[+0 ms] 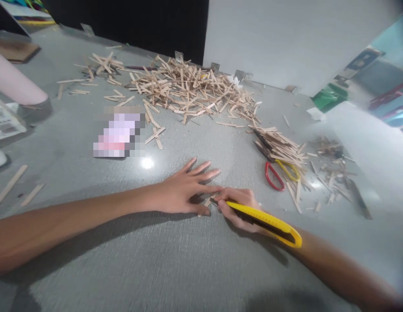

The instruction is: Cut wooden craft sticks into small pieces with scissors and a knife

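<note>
My left hand (177, 190) lies on the grey tabletop with its fingers spread. Its thumb and index finger rest at either end of a small wooden stick (208, 202), most of which is hidden. My right hand (240, 203) is closed round a yellow and black utility knife (269, 221). The knife's tip points at the stick, close beside my left index finger. Whether the blade touches the wood I cannot tell. To the right of my hands lie scissors (274, 173) with one red and one yellow handle loop, their blades against a bundle of thin sticks (282, 145).
A large heap of wooden sticks (191, 89) spreads along the back, near metal brackets (179, 56). A blurred-out phone-like object (117, 134) lies left of it. Wood scraps (334, 173) are scattered at right, and two loose sticks (9, 186) at left. A green object (329, 97) stands far right.
</note>
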A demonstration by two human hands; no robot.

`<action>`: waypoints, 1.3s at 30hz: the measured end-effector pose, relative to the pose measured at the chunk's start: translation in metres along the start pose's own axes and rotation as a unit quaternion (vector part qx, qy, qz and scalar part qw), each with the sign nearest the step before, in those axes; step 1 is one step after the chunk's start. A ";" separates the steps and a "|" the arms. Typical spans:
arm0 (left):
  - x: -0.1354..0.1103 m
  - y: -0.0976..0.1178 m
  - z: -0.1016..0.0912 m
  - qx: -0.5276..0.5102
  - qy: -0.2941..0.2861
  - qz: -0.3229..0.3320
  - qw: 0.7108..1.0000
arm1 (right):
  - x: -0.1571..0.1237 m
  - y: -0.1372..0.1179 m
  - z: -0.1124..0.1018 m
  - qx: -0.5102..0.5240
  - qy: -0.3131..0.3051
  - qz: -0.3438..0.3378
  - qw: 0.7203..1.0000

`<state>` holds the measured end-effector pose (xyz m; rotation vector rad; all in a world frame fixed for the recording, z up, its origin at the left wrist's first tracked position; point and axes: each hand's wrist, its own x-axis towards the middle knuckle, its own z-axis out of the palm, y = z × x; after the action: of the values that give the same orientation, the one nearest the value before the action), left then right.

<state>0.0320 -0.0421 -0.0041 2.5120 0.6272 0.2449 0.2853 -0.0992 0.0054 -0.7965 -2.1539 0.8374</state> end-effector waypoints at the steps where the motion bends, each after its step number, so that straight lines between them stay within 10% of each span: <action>1: 0.000 0.000 0.001 0.001 0.006 -0.001 1.000 | 0.000 -0.001 0.000 -0.002 0.001 0.005 1.000; 39: 0.000 0.002 0.002 0.010 0.009 0.003 1.000 | -0.003 -0.004 0.001 0.023 -0.009 0.052 0.998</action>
<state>0.0331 -0.0448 -0.0050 2.5345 0.6325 0.2647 0.2855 -0.1041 0.0070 -0.8876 -2.1148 0.9473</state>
